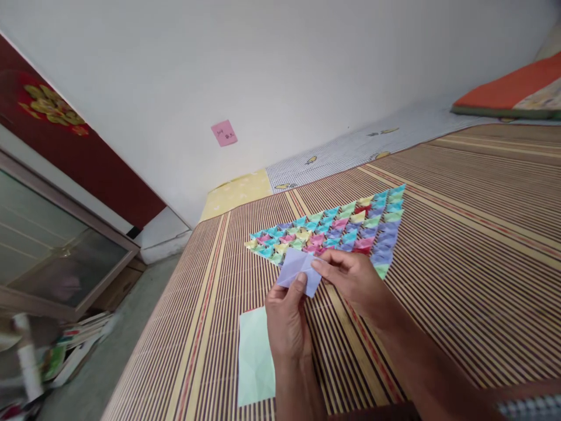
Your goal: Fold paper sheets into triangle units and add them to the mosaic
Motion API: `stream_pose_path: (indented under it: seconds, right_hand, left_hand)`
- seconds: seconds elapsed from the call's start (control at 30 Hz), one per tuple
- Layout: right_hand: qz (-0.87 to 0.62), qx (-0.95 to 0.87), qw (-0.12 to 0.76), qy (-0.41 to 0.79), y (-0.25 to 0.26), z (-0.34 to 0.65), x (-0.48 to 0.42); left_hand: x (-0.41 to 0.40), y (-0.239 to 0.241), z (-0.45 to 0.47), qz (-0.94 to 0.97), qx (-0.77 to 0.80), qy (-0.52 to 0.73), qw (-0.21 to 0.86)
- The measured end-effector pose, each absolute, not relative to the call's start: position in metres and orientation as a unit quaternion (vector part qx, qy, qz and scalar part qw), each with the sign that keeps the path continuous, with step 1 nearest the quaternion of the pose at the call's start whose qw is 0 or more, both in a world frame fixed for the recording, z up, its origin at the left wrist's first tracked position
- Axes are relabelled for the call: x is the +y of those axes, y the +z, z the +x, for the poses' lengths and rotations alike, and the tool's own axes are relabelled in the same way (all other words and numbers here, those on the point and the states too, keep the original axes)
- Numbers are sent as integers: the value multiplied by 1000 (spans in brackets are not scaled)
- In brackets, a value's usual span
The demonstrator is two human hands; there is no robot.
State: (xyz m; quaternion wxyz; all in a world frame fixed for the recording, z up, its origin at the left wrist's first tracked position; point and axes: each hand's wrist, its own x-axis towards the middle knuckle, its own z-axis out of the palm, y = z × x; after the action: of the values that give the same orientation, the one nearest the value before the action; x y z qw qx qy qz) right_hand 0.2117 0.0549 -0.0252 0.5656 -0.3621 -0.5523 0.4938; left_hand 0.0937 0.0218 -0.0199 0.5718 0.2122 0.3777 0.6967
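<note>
Pinching a lilac paper [297, 270] between left hand [287, 320] and right hand [353, 276], just above the mat [460, 245]. Beyond the hands, a colourful folded mosaic [346, 225]; left of the left hand, a green sheet [255, 356].

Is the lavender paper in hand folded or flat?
Folded: lavender paper shows a crease and angled edges, pinched by left hand and right hand.

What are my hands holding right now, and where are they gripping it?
One small lavender paper piece. The left hand pinches its lower edge, and the right hand pinches its right edge.
</note>
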Motion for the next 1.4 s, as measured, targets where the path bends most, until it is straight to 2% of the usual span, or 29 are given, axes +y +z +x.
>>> stream_pose_path:
  seconds: [0.17,0.4,0.73,1.13,1.4]
  right_hand:
    - [-370,-515,567,526,-28,211,57]
    - [-351,-493,542,583,-21,215,55]
    - [-349,-533,541,549,-28,224,61]
    - [-374,-608,539,447,-21,224,56]
    - [-334,-584,533,512,-23,220,57]
  left_hand:
    - [23,-19,95,184,359,676,617]
    - [22,-19,99,205,346,686,606]
    - [26,-33,77,273,403,703,519]
    - [20,-26,74,333,437,632,546]
    - [21,-24,77,287,394,672,558]
